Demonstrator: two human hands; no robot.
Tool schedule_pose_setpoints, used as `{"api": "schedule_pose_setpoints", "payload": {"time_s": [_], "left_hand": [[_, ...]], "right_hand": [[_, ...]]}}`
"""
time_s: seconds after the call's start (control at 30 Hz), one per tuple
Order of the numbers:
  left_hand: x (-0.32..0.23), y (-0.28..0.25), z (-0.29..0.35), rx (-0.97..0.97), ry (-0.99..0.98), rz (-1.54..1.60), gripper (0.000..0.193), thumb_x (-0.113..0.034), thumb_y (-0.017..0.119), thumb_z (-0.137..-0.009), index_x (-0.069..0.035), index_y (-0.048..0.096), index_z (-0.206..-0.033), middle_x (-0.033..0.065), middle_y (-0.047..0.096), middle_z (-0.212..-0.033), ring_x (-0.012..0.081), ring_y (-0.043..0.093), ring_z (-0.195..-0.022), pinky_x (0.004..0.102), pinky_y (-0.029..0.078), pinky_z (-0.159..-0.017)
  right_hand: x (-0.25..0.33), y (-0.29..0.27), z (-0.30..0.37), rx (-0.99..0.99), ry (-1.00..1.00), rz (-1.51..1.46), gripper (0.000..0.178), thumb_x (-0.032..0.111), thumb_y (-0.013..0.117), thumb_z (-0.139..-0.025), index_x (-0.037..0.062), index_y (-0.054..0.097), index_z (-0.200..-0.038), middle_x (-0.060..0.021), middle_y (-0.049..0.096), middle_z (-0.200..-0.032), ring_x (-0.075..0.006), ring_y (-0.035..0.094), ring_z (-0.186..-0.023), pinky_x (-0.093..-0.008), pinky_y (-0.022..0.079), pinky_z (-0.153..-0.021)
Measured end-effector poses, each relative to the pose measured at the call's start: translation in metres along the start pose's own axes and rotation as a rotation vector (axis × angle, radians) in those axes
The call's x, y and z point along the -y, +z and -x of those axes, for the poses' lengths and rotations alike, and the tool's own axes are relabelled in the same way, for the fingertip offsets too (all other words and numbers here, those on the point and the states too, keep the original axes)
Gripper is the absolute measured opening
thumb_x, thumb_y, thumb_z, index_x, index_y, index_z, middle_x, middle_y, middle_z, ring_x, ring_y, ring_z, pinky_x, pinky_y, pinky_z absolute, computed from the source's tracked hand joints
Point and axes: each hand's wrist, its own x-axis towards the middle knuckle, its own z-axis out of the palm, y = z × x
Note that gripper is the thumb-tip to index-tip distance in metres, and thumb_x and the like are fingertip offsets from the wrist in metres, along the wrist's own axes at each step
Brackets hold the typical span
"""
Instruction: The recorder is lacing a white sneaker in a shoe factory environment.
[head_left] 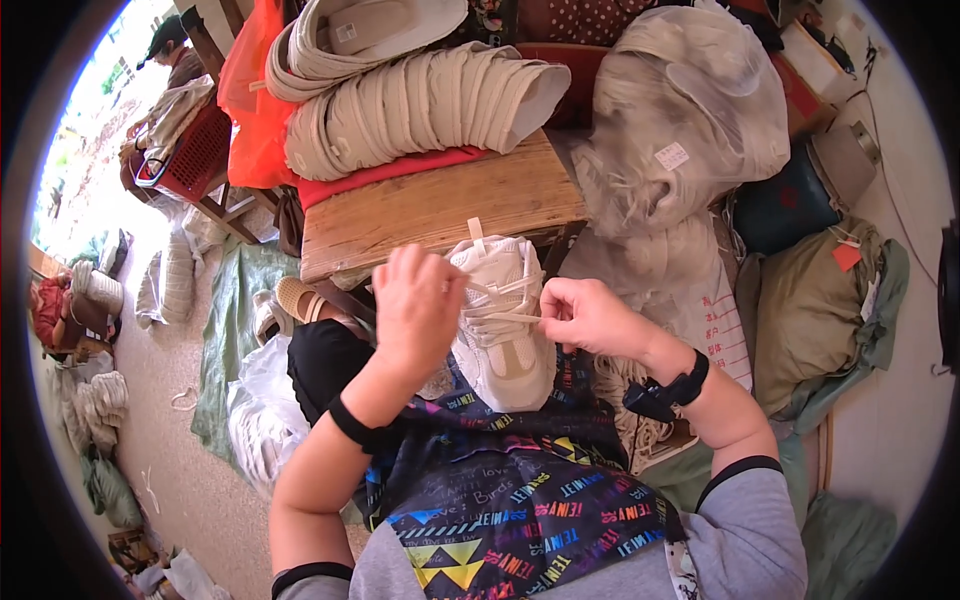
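Note:
A cream-white sneaker upper point(515, 365) rests toe toward me against my apron, its heel loop by the bench edge. A pale shoelace point(505, 318) crosses its front in several rows. My right hand point(590, 315) is closed at the shoe's right side, thumb and finger pinching the lace. At the upper left of the shoe my left hand point(415, 305) has its fingers curled together around a lace length near the top eyelets; its fingertips are partly hidden. A dark band circles each arm.
A wooden bench point(430, 215) stands just beyond the shoe, bearing a nested row of beige uppers point(420, 110). Right of it sits a large clear plastic bag point(690, 110) of pale pieces. Bundled laces point(635, 405) lie below my right forearm. Other people sit far left.

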Motion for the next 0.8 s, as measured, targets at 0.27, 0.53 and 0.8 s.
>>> {"api": "schedule_pose_setpoints", "payload": {"time_s": [0.27, 0.53, 0.8], "left_hand": [[0.060, -0.060, 0.016, -0.278, -0.376, 0.190, 0.025, -0.005, 0.070, -0.083, -0.002, 0.049, -0.070, 0.0052, 0.043, -0.071, 0.0156, 0.042, -0.062, 0.0294, 0.035, -0.056], [0.089, -0.095, 0.045, -0.369, -0.532, 0.226, 0.030, -0.005, 0.067, -0.089, -0.004, 0.045, -0.070, -0.0024, 0.037, -0.071, 0.0067, 0.032, -0.061, 0.0229, 0.028, -0.053], [0.166, -0.121, 0.070, -0.445, -0.607, 0.130, 0.015, -0.011, 0.066, -0.092, -0.003, 0.060, -0.081, -0.0045, 0.046, -0.068, 0.0040, 0.039, -0.059, 0.0209, 0.033, -0.054]], "right_hand": [[0.031, -0.042, -0.006, 0.144, -0.075, 0.086, 0.010, 0.013, 0.068, -0.088, 0.0051, 0.063, -0.091, 0.0051, 0.054, -0.069, -0.0023, 0.048, -0.063, -0.0210, 0.041, -0.056], [0.033, -0.041, -0.021, 0.078, -0.478, 0.513, 0.010, 0.014, 0.070, -0.081, 0.0055, 0.067, -0.085, -0.0055, 0.054, -0.089, -0.0168, 0.056, -0.082, -0.0315, 0.048, -0.073], [0.028, -0.018, -0.033, -0.068, -0.524, 0.632, 0.008, 0.007, 0.063, -0.082, 0.0044, 0.062, -0.090, -0.0099, 0.054, -0.096, -0.0260, 0.059, -0.086, -0.0358, 0.050, -0.074]]}}
